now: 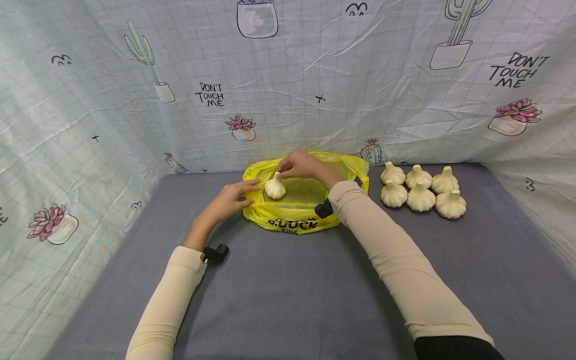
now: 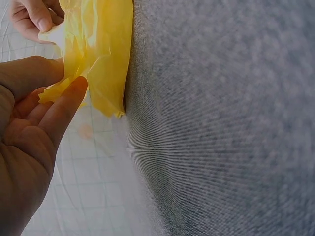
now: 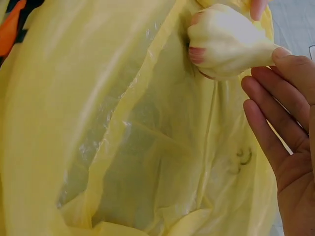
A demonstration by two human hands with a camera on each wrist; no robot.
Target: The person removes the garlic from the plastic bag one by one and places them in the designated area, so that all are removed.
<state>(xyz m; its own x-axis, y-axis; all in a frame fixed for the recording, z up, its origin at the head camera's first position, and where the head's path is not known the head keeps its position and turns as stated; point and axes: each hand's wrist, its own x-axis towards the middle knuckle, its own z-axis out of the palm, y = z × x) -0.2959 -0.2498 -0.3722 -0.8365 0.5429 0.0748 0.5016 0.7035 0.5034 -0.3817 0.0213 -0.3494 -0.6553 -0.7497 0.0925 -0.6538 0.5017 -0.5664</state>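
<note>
A yellow plastic bag (image 1: 299,226) with black lettering stands open-mouthed on the table near the back. My right hand (image 1: 300,165) pinches a white garlic bulb (image 1: 275,188) by its stem, over the bag's mouth toward its left end. In the right wrist view, the bulb (image 3: 224,42) shows reddish patches and hangs stem toward the thumb, with the bag's inside (image 3: 147,162) beneath. At the bag's left end, my left hand (image 1: 229,200) holds the rim. The left wrist view shows the thumb and forefinger of that hand (image 2: 34,118) on either side of the crumpled yellow plastic (image 2: 101,54).
Several garlic bulbs (image 1: 420,196) sit in two rows on the right of the grey cloth-covered table (image 1: 288,290). A patterned curtain (image 1: 297,75) rises behind the bag and along both sides.
</note>
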